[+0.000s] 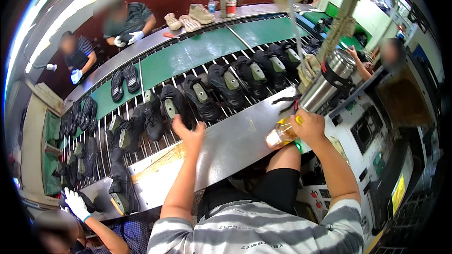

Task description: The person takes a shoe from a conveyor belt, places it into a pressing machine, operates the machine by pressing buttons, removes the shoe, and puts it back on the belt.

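Note:
My right hand (309, 127) is wrapped round the upper end of a clear plastic bottle (281, 134) with a yellow cap and an amber content. The bottle is tilted, its base toward the left, over the metal ledge (235, 136). Close beyond that hand leans a large steel thermos (325, 82) with a black band. My left hand (189, 134) is raised above the ledge with fingers apart and nothing in it. Nearest to it are black shoes (200, 99) with green shoe lasts inside, lined up on the roller rack.
A green conveyor belt (188, 49) runs beyond the rack. On the far ledge are beige shoes (201, 14), a water bottle (212, 4) and a red-and-white can (230, 7). Co-workers handle things across the belt and at lower left. A machine (367, 127) stands at right.

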